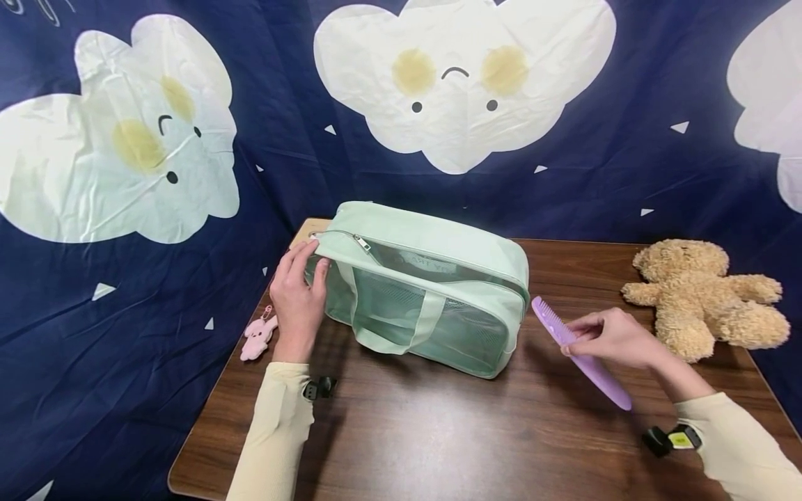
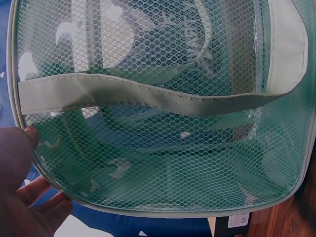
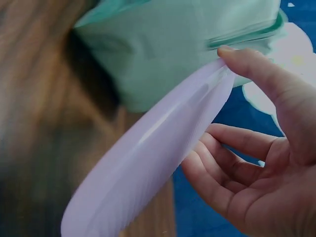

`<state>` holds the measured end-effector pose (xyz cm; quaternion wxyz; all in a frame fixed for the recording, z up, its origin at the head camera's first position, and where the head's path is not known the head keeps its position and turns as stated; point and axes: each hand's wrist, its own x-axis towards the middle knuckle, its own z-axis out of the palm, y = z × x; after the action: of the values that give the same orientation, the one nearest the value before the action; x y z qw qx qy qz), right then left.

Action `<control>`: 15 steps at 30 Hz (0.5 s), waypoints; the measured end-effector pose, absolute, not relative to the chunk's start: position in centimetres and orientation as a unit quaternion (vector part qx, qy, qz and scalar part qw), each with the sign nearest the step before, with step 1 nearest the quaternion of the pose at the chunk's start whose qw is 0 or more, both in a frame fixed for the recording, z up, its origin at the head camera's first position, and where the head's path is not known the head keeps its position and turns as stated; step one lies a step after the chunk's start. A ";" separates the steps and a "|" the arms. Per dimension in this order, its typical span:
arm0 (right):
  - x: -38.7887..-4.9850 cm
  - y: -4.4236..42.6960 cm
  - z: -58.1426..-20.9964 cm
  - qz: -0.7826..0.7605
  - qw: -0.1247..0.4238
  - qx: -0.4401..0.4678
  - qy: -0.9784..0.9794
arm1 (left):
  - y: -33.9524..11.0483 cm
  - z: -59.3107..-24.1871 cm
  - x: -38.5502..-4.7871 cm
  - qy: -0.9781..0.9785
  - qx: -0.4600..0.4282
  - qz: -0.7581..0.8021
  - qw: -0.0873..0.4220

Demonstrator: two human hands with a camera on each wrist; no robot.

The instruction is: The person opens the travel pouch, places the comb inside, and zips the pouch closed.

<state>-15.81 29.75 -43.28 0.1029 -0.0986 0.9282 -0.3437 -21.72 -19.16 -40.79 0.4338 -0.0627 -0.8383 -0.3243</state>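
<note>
A mint-green toiletry bag (image 1: 432,232) with clear mesh panels stands on the wooden table, its top zipper (image 1: 362,242) partly undone. At the bag's upper left corner, my left hand (image 1: 297,299) grips the edge; in the left wrist view the thumb lies on the mesh side and the fingers (image 2: 52,210) reach behind the rim. To the right of the bag, my right hand (image 1: 617,337) pinches a purple comb (image 1: 598,376) between thumb and fingers. The comb is held above the table at a slant, its toothed end near the bag's right side. A strap handle (image 1: 429,316) hangs on the bag's front.
A tan teddy bear (image 1: 689,299) lies at the table's right rear. Left of the left hand, a pink plush keychain (image 1: 257,339) lies near the table's left edge. Dark blue cloth with white clouds (image 1: 464,125) hangs behind and beside the table (image 1: 413,438).
</note>
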 end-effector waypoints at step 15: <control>-17.4 29.4 -39.1 -0.406 0.100 -0.100 0.903 | -19.3 -40.9 -21.8 -0.835 -0.061 -0.329 0.436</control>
<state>-17.41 29.35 -39.13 0.1003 -0.0999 0.9030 -0.4057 -21.78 -19.28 -40.95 0.4360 -0.0615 -0.8353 -0.3291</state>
